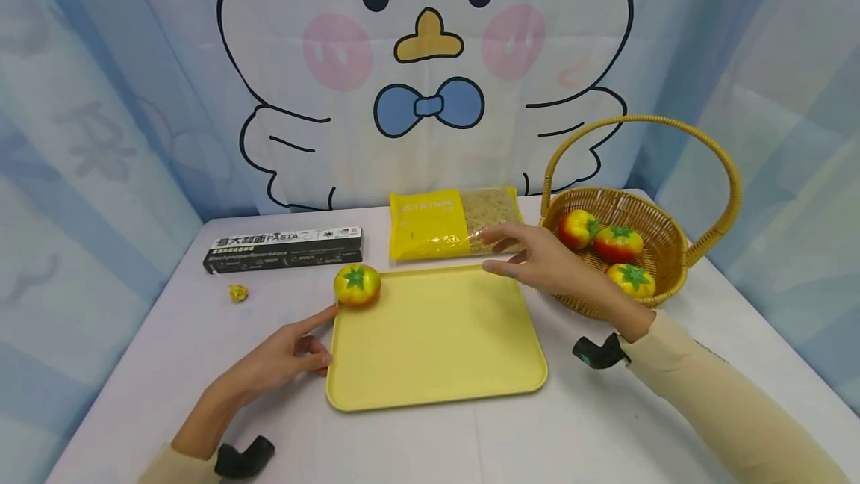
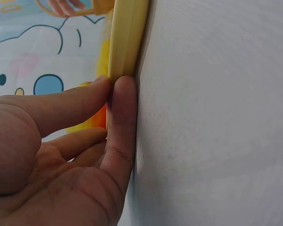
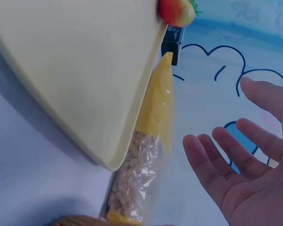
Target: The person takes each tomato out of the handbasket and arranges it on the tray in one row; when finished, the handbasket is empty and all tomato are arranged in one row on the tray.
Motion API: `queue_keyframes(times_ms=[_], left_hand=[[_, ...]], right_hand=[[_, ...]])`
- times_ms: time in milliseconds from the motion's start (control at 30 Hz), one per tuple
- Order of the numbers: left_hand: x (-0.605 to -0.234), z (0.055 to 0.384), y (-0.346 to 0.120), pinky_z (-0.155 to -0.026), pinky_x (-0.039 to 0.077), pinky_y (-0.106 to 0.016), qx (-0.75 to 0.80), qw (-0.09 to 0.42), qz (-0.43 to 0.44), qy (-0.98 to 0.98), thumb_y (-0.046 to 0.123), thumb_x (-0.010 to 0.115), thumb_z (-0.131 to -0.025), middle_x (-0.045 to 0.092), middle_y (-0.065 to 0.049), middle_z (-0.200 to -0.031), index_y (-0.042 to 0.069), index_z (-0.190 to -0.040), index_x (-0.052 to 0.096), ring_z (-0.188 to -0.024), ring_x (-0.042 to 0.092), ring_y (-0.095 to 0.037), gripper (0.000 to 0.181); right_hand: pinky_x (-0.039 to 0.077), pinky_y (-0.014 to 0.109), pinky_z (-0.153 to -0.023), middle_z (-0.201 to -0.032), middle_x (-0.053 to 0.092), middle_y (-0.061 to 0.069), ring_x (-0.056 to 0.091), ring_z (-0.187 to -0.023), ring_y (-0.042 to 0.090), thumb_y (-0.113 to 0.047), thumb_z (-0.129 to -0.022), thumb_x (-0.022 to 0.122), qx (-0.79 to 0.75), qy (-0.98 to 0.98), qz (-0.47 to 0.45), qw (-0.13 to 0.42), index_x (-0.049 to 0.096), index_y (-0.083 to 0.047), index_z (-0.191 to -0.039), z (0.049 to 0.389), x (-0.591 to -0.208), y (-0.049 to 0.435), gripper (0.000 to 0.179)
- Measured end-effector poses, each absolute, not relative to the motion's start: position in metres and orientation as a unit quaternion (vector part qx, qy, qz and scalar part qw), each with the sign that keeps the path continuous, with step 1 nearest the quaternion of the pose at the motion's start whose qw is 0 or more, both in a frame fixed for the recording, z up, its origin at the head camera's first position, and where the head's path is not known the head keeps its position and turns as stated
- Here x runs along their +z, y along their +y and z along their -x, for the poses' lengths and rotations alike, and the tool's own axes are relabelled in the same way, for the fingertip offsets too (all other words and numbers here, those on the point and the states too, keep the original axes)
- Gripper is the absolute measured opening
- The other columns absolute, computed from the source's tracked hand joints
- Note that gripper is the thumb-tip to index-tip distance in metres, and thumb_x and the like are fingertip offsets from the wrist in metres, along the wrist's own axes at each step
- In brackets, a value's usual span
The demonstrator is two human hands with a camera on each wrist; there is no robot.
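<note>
- Pinching of tray (image 1: 437,342) by left hand (image 1: 289,349) seen at left edge.
- Right hand (image 1: 534,256) held spread near tray's far right corner.
- Tomato (image 1: 346,293) seen at tray's far left corner.

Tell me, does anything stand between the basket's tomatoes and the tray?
Yes: these tomatoes sit inside the basket, so its left wall stands between them and the tray; in the head view, the right hand hangs there too.

Pale blue curtains (image 1: 74,200) hang before me on three sides of a white surface (image 1: 403,447), the back one bearing a big cartoon bird (image 1: 430,170) in a blue bow tie (image 1: 428,107); faint prints (image 1: 104,140) leftward look too blurred to name.
</note>
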State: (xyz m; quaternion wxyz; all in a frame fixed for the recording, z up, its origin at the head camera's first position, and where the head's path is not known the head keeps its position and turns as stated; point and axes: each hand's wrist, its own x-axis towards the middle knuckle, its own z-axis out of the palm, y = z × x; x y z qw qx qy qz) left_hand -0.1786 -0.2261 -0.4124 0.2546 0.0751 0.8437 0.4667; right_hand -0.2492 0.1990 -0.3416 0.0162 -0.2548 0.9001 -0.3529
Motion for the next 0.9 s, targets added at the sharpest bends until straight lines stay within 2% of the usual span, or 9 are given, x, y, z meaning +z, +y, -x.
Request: queue_keyframes(times_ms=[167, 367, 533, 733, 800, 900], left_hand=[[-0.414, 0.179, -0.225, -0.087, 0.048, -0.034, 0.467, 0.255, -0.07, 0.844, 0.01, 0.071, -0.1, 0.069, -0.01, -0.1, 0.013, -0.17, 0.025, -0.089, 0.067, -0.021, 0.084], [-0.414, 0.179, -0.225, -0.085, 0.048, -0.034, 0.468, 0.255, -0.064, 0.844, 0.01, 0.072, -0.1, 0.068, -0.01, -0.1, 0.014, -0.17, 0.025, -0.088, 0.066, -0.02, 0.084], [-0.413, 0.178, -0.226, -0.087, 0.048, -0.034, 0.468, 0.254, -0.061, 0.844, 0.01, 0.072, -0.1, 0.068, -0.01, -0.101, 0.014, -0.17, 0.025, -0.089, 0.066, -0.02, 0.084], [-0.414, 0.178, -0.226, -0.088, 0.048, -0.034, 0.466, 0.255, -0.061, 0.845, 0.012, 0.073, -0.1, 0.068, -0.01, -0.101, 0.014, -0.17, 0.025, -0.089, 0.065, -0.02, 0.085], [-0.414, 0.178, -0.226, -0.089, 0.048, -0.034, 0.466, 0.254, -0.062, 0.845, 0.012, 0.072, -0.1, 0.068, -0.01, -0.101, 0.015, -0.17, 0.025, -0.089, 0.066, -0.02, 0.084], [-0.414, 0.179, -0.226, -0.089, 0.048, -0.034, 0.466, 0.253, -0.063, 0.846, 0.012, 0.072, -0.1, 0.068, -0.01, -0.101, 0.015, -0.17, 0.025, -0.089, 0.066, -0.02, 0.084]], right_hand=[[0.059, 0.049, -0.101, -0.14, 0.068, 0.014, 0.069, -0.123, 0.032, -0.025, -0.098, 0.078, -0.341, 0.912, 0.227, 0.018, 0.064, -0.012, -0.143, 0.247, -0.337, 0.221, 0.048], [0.06, 0.041, -0.096, -0.134, 0.07, 0.012, 0.071, -0.118, 0.03, -0.024, -0.098, 0.077, -0.317, 0.923, 0.219, -0.014, 0.066, -0.01, -0.139, 0.24, -0.329, 0.243, 0.044], [0.06, 0.045, -0.098, -0.133, 0.07, 0.015, 0.068, -0.121, 0.033, -0.026, -0.099, 0.076, -0.302, 0.928, 0.216, -0.026, 0.066, -0.007, -0.138, 0.234, -0.325, 0.263, 0.044], [0.061, 0.028, -0.091, -0.129, 0.072, 0.015, 0.069, -0.115, 0.032, -0.024, -0.098, 0.078, -0.278, 0.94, 0.195, -0.034, 0.068, -0.008, -0.136, 0.227, -0.324, 0.286, 0.042], [0.062, 0.032, -0.093, -0.128, 0.072, 0.015, 0.069, -0.115, 0.032, -0.023, -0.097, 0.079, -0.268, 0.945, 0.186, -0.037, 0.068, -0.008, -0.136, 0.226, -0.325, 0.293, 0.043], [0.061, 0.048, -0.096, -0.129, 0.072, 0.017, 0.069, -0.117, 0.036, -0.023, -0.097, 0.078, -0.264, 0.947, 0.179, -0.041, 0.067, -0.006, -0.136, 0.225, -0.326, 0.303, 0.044]])
